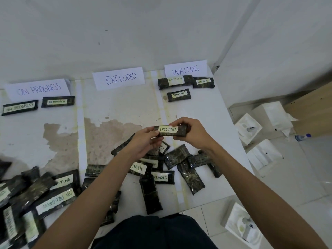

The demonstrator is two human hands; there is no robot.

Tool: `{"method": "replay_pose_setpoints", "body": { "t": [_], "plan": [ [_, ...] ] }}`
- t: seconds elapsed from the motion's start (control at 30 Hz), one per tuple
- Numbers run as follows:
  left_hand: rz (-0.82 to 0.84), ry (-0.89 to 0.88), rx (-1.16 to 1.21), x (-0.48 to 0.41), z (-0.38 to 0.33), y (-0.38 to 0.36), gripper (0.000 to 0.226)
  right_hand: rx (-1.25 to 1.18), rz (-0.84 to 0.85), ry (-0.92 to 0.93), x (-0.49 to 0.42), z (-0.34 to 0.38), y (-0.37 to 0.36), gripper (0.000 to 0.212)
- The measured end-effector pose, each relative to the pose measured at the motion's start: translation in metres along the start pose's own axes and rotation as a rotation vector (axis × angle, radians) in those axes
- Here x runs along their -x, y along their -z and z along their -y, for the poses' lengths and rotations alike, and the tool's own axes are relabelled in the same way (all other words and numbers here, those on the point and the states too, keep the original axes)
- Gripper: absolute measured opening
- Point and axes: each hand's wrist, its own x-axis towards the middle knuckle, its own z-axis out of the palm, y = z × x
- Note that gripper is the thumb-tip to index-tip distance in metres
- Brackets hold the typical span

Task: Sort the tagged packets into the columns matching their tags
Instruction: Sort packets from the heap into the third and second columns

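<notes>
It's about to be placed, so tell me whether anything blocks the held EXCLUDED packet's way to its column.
Nothing visible does. The EXCLUDED packet, pinched by left hand and right hand, is up off the pile; no packet lies between it and the EXCLUDED sign.

The left forearm and right forearm are shown bare along their whole visible length, as are the left hand and right hand. A plain, near-black garment is worn on the body, seen at the lower middle edge.
</notes>
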Motion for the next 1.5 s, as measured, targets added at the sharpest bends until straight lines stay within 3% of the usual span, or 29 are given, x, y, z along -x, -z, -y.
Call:
{"method": "replay_pose_setpoints", "body": {
  "t": [0.2, 0.47, 0.6, 0.67, 0.83, 0.97, 1.5],
  "plan": [
    [-0.068, -0.083, -0.041, -0.006, -0.004, 0.007, 0.037, 0.123, 0.018, -0.078, -0.002, -0.007, 0.002, 0.049],
    [-0.123, -0.142, -0.109, -0.014, -0.006, 0.011, 0.032, 0.722, 0.025, 0.104, -0.026, -0.008, -0.009, 0.051],
    [-0.175, -0.183, -0.168, -0.02, -0.016, 0.019, 0.03, 0.812, 0.03, 0.165, -0.048, -0.007, -0.021, 0.05],
    [-0.22, -0.225, -0.288, -0.024, -0.026, 0.026, 0.029, 0.824, 0.029, 0.171, -0.065, -0.002, -0.026, 0.048],
    [-0.353, -0.452, -0.973, -0.045, -0.052, 0.064, 0.046, 0.864, 0.032, 0.147, -0.122, 0.01, -0.035, 0.047],
    [-0.436, -0.465, -1.308, -0.069, -0.068, 0.093, 0.057, 0.929, 0.056, 0.124, -0.171, 0.012, -0.043, 0.045],
    [-0.463, -0.555, -1.499, -0.148, -0.095, 0.127, 0.059, 1.029, 0.081, 0.066, -0.276, -0.01, -0.044, 0.047]
  ]
}}
